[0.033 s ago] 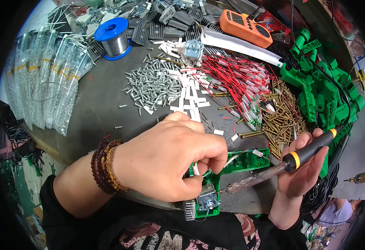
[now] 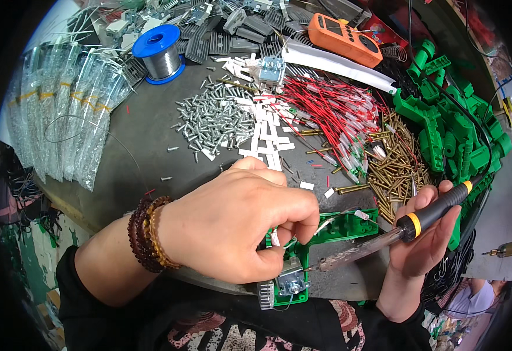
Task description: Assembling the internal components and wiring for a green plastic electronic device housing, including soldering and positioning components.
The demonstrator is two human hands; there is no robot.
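Note:
My left hand (image 2: 247,216), with beaded bracelets on its wrist, is closed over a green plastic housing (image 2: 343,227). Thumb and fingers pinch at a thin white wire (image 2: 291,240); the fingertips are partly hidden. Below them, a metal bracket (image 2: 293,284) sits in the housing's near part, beside a grey ribbed piece (image 2: 266,295). My right hand (image 2: 421,237) holds a soldering iron (image 2: 434,209) by its black handle with yellow bands. Its dark shaft slopes down leftward, and the tip reaches close to the bracket; I cannot tell whether they touch.
Heaped beyond my hands are silver screws (image 2: 215,117), white strips (image 2: 262,131), red wires (image 2: 332,108) and brass-coloured pins (image 2: 396,167). Green housings (image 2: 460,128) pile at right. A blue solder spool (image 2: 161,55), plastic-wrapped bundles (image 2: 63,111) and an orange multimeter (image 2: 345,40) stand farther back.

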